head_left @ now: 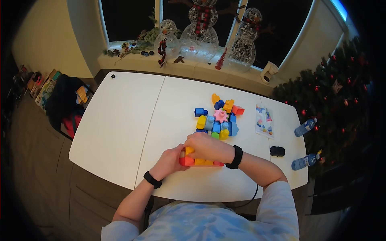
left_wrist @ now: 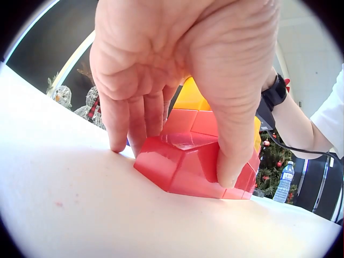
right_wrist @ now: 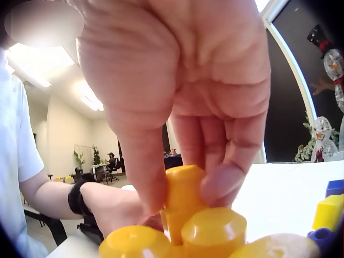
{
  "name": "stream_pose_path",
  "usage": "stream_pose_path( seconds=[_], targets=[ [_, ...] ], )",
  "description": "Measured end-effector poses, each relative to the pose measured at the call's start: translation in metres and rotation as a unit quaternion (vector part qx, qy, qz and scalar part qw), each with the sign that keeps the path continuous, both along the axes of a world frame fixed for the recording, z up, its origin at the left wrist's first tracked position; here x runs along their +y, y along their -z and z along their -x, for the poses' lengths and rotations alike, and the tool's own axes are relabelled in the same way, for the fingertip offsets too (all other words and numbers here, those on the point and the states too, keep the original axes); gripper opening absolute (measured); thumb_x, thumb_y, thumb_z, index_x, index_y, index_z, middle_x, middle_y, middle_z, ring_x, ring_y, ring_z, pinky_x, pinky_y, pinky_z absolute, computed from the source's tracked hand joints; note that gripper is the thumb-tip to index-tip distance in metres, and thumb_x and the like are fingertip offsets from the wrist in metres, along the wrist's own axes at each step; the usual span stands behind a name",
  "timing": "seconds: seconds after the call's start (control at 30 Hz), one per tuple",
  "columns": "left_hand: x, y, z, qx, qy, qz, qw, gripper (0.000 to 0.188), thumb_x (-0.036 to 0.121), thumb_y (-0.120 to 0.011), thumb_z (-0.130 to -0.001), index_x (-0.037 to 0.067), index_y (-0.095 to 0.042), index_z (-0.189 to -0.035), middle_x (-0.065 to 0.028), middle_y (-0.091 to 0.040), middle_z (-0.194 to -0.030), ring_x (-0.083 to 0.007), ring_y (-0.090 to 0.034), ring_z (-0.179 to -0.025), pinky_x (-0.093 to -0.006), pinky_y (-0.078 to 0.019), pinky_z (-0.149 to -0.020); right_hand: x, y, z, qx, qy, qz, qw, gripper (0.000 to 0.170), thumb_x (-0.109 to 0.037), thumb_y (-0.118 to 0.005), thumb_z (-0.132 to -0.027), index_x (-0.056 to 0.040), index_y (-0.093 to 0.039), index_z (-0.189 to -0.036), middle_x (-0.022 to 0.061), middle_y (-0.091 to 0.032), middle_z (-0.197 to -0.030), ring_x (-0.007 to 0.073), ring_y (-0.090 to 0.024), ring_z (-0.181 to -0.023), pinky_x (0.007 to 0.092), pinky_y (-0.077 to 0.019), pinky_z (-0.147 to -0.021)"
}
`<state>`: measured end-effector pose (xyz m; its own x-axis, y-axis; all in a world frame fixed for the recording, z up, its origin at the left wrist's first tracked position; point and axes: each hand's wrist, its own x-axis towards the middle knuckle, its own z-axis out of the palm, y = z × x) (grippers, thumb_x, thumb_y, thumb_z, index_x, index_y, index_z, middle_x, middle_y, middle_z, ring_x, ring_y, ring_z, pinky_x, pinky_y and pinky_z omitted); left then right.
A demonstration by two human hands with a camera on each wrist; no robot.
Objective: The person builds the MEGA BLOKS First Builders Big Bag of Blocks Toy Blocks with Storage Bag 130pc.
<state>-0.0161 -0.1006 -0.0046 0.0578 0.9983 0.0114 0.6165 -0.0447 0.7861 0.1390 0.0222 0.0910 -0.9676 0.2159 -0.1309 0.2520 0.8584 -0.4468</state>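
Note:
My left hand (head_left: 171,161) grips a red toy building block (left_wrist: 174,166) at the left end of a low block build on the white table. Thumb and fingers straddle that block, with the thumb on its near side. Yellow-orange blocks (head_left: 204,162) with round studs run along the top of the build. Over its left part, my right hand (head_left: 212,148) pinches a small yellow-orange block (right_wrist: 184,188) between thumb and fingers. In the right wrist view this block stands upright among the studs (right_wrist: 214,231). Its lower end is partly hidden behind them.
Beyond the hands lies a loose heap of blocks, with a pink gear-shaped block (head_left: 220,115) amid blue and yellow ones. A picture sheet (head_left: 264,121), a small black case (head_left: 277,151) and two water bottles (head_left: 304,128) (head_left: 304,162) are on the right. A cable (head_left: 253,197) hangs at the front edge.

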Motion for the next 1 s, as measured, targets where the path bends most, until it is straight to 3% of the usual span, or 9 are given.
stream_pose_path(
  seconds=[0.17, 0.23, 0.3, 0.47, 0.53, 0.67, 0.77, 0.83, 1.0],
  targets=[
    [-0.001, 0.001, 0.0, 0.008, -0.005, -0.011, 1.0, 0.075, 0.021, -0.091, -0.07, 0.003, -0.054, -0.134, -0.0188, -0.075, -0.103, -0.0377, -0.072, -0.097, -0.0427, -0.0585, -0.086, 0.046, -0.03, -0.006, 0.053, 0.065, 0.069, 0.994, 0.051, -0.041, -0.083, -0.084, -0.0015, -0.074, -0.116, 0.0181, -0.073, -0.106, 0.03, -0.07, -0.094, 0.0366, -0.0553, -0.086],
    [-0.002, 0.0, 0.0, 0.015, -0.007, -0.006, 1.0, 0.074, 0.021, -0.091, -0.07, 0.003, -0.055, -0.132, -0.0193, -0.075, -0.104, -0.038, -0.072, -0.098, -0.0428, -0.0586, -0.087, 0.089, -0.047, -0.005, 0.108, 0.178, 0.038, 0.977, 0.049, -0.039, -0.083, -0.085, -0.0028, -0.074, -0.117, 0.0183, -0.073, -0.107, 0.0294, -0.07, -0.094, 0.0341, -0.0555, -0.086],
    [-0.002, -0.002, 0.0, 0.026, -0.007, -0.003, 1.0, 0.072, 0.021, -0.091, -0.07, 0.003, -0.056, -0.131, -0.0198, -0.074, -0.105, -0.0383, -0.072, -0.099, -0.0429, -0.0586, -0.087, 0.156, -0.021, -0.008, 0.174, 0.247, -0.061, 0.951, 0.049, -0.037, -0.082, -0.083, -0.0021, -0.074, -0.117, 0.0186, -0.074, -0.111, 0.0319, -0.071, -0.101, 0.0408, -0.0559, -0.089],
    [-0.001, -0.005, -0.001, 0.006, -0.008, 0.013, 1.0, 0.071, 0.019, -0.091, -0.071, 0.004, -0.056, -0.131, -0.0197, -0.074, -0.107, -0.0375, -0.072, -0.101, -0.0422, -0.0587, -0.089, 0.244, 0.046, -0.013, 0.038, 0.258, -0.111, 0.959, 0.041, -0.035, -0.075, -0.086, -0.0078, -0.077, -0.117, 0.0174, -0.075, -0.113, 0.0322, -0.071, -0.102, 0.0413, -0.0567, -0.09],
    [-0.001, -0.007, 0.0, -0.004, -0.005, 0.009, 1.0, 0.071, 0.019, -0.09, -0.071, 0.004, -0.056, -0.131, -0.0195, -0.074, -0.107, -0.0374, -0.072, -0.101, -0.0421, -0.0587, -0.089, 0.248, 0.057, -0.006, -0.061, 0.273, -0.051, 0.959, 0.033, -0.033, -0.072, -0.085, -0.0117, -0.081, -0.108, 0.0143, -0.077, -0.105, 0.0314, -0.073, -0.099, 0.0404, -0.0573, -0.09],
    [-0.002, -0.004, 0.001, -0.002, -0.001, 0.004, 1.0, 0.07, 0.018, -0.09, -0.072, 0.005, -0.056, -0.131, -0.019, -0.074, -0.109, -0.0371, -0.072, -0.102, -0.0417, -0.0587, -0.09, 0.24, 0.069, 0.008, -0.135, 0.293, -0.094, 0.942, 0.028, -0.029, -0.074, -0.081, -0.0166, -0.082, -0.105, 0.0103, -0.079, -0.101, 0.0304, -0.074, -0.096, 0.0399, -0.0581, -0.088],
    [-0.001, -0.005, 0.001, 0.008, -0.005, 0.018, 1.0, 0.07, 0.018, -0.09, -0.072, 0.005, -0.056, -0.131, -0.0189, -0.074, -0.109, -0.0369, -0.072, -0.102, -0.0417, -0.0586, -0.09, 0.232, 0.074, 0.01, -0.103, 0.292, -0.118, 0.944, 0.021, -0.023, -0.075, -0.079, -0.0196, -0.083, -0.098, 0.007, -0.079, -0.097, 0.0294, -0.074, -0.093, 0.0398, -0.0587, -0.085],
    [0.0, -0.001, 0.001, 0.002, -0.003, 0.006, 1.0, 0.071, 0.018, -0.09, -0.072, 0.005, -0.055, -0.132, -0.0189, -0.074, -0.109, -0.0368, -0.072, -0.102, -0.0416, -0.0586, -0.09, 0.223, 0.07, 0.01, -0.019, 0.292, -0.121, 0.948, 0.006, -0.016, -0.075, -0.077, -0.0156, -0.079, -0.082, 0.0095, -0.076, -0.09, 0.0326, -0.073, -0.092, 0.0432, -0.0593, -0.083],
    [-0.002, -0.003, 0.001, 0.002, 0.001, 0.003, 1.0, 0.074, 0.017, -0.091, -0.071, 0.004, -0.054, -0.133, -0.0188, -0.074, -0.109, -0.0367, -0.072, -0.102, -0.0416, -0.0586, -0.09, 0.179, 0.022, -0.009, 0.12, 0.281, -0.064, 0.95, 0.03, -0.005, -0.077, -0.076, -0.0107, -0.068, -0.104, 0.0123, -0.073, -0.092, 0.031, -0.073, -0.089, 0.0403, -0.0592, -0.08]
  ],
)
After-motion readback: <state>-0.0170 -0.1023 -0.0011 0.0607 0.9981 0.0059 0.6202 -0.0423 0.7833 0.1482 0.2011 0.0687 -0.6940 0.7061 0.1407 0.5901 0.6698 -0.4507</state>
